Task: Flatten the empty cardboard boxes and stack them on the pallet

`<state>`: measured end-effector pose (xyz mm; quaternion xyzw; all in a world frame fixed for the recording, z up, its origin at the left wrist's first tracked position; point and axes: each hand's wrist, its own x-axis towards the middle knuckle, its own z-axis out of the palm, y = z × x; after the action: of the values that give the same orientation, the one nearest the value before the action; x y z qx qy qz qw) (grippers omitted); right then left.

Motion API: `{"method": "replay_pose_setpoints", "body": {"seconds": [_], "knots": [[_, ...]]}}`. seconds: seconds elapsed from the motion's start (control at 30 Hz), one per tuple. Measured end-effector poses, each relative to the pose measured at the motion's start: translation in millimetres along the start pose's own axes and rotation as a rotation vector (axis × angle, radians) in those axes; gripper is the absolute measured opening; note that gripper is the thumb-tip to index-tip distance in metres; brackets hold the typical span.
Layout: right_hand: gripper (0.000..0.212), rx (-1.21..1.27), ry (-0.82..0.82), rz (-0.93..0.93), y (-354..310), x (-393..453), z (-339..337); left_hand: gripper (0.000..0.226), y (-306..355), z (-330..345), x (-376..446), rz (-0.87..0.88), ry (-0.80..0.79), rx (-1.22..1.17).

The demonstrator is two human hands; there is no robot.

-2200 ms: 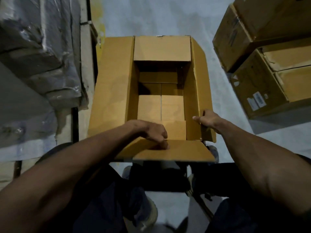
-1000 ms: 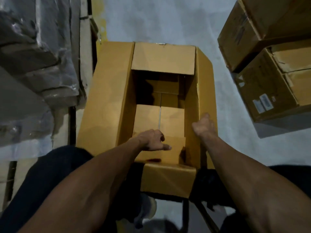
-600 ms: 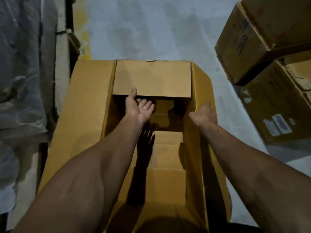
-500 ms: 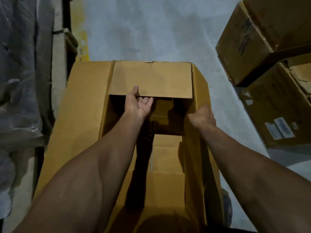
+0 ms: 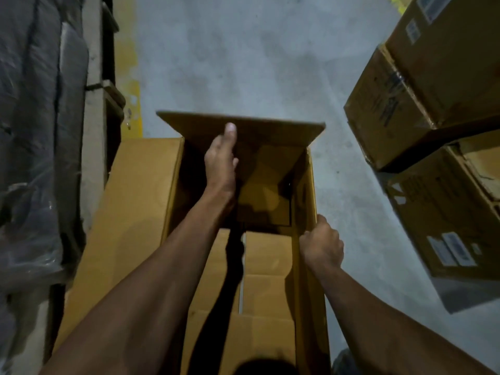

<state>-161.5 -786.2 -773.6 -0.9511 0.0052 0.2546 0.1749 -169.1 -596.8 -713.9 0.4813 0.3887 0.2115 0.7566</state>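
Note:
A large open cardboard box (image 5: 140,212) stands on the floor in front of me, its left flap folded outward and its bottom flaps showing inside. My left hand (image 5: 220,161) reaches across the opening and presses against the inner face of the far flap (image 5: 270,136), which is raised and tilted away; its thumb lies straight along the flap. My right hand (image 5: 320,244) grips the top edge of the box's right wall, fingers curled over it.
Cardboard boxes (image 5: 433,85) with labels are stacked at the right. Plastic-wrapped goods (image 5: 35,131) on a pallet line the left side. Grey concrete floor (image 5: 243,63) with a yellow line (image 5: 132,77) lies beyond the box.
My left hand moved from the near flap to the far flap and lifted it from folded inward to tilted up and away. My right hand kept its hold on the right wall.

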Motion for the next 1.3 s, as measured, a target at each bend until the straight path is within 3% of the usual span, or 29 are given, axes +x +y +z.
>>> {"method": "replay_pose_setpoints", "body": {"seconds": [0.1,0.2,0.27,0.37,0.47,0.67,0.77,0.9,1.07,1.2,1.3], "knots": [[0.045,-0.016,0.013,0.004,-2.9,-0.3,0.0,0.07,-4.7,0.1,31.8,0.177,-0.146,0.68],[0.049,-0.027,0.008,0.008,-4.2,-1.5,-0.6,0.087,-10.4,-0.7,67.8,0.332,-0.243,1.401],[0.05,-0.029,0.009,0.007,-5.6,-1.0,-1.6,0.089,-13.1,0.1,87.7,0.374,-0.286,1.657],[0.052,-0.032,0.005,0.007,-7.7,-0.1,-2.1,0.09,-21.2,-1.8,109.8,0.379,-0.349,1.844],[0.052,-0.016,0.007,0.004,-7.6,2.0,-1.0,0.078,-27.2,1.4,124.2,0.415,-0.379,1.897],[0.054,-0.013,0.014,0.01,-9.9,3.4,1.0,0.032,-21.8,13.1,134.2,0.427,-0.36,1.98],[0.055,-0.013,0.007,0.016,-9.6,2.9,0.9,0.025,-23.3,12.0,136.2,0.378,-0.372,1.976],[0.055,-0.012,0.004,0.02,-9.6,4.9,2.8,0.034,-24.8,13.3,137.4,0.383,-0.379,1.991],[0.052,-0.023,0.011,0.012,-9.3,4.3,2.4,0.062,-26.5,-3.7,116.4,0.402,-0.376,1.889],[0.049,-0.039,0.019,0.027,-9.9,7.9,5.5,0.07,-26.1,-45.9,76.2,0.432,-0.247,1.835],[0.044,-0.031,0.018,0.024,-8.7,7.3,5.0,0.074,-29.2,-91.1,32.3,0.338,-0.121,1.797]]}}
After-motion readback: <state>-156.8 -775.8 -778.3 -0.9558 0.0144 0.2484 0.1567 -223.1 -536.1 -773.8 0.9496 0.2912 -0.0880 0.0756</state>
